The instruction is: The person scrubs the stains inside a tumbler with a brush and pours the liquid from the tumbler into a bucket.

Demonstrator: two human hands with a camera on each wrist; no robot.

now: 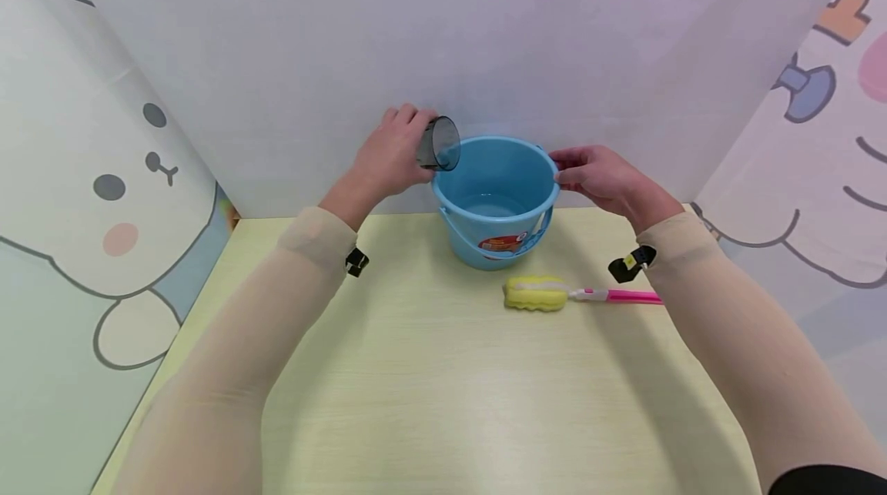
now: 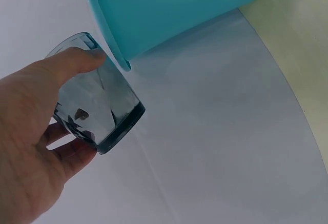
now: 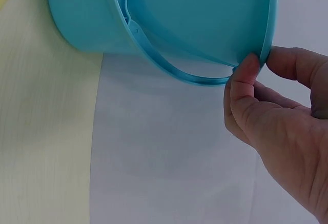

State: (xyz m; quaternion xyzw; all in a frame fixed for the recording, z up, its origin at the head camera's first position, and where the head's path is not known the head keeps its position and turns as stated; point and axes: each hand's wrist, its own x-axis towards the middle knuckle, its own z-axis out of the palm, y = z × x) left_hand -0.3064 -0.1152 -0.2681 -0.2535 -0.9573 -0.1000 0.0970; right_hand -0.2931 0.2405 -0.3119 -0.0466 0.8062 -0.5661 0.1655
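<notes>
Two hands at frame centre: left hand point(image 1: 391, 156) fingers curled round tilted grey glass point(image 1: 438, 143); right hand point(image 1: 601, 178) pinches blue bucket point(image 1: 496, 199) rim. Bucket's red label point(image 1: 501, 244) unreadable.

Tilted grey glass point(image 1: 439, 143) over blue bucket's point(image 1: 496, 206) rim.

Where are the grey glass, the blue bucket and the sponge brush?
grey glass point(image 1: 440, 143), head view, on its tilted side wall.
blue bucket point(image 1: 496, 237), head view, on its front outer wall.
sponge brush point(image 1: 535, 294), head view, on its yellow sponge head.
</notes>
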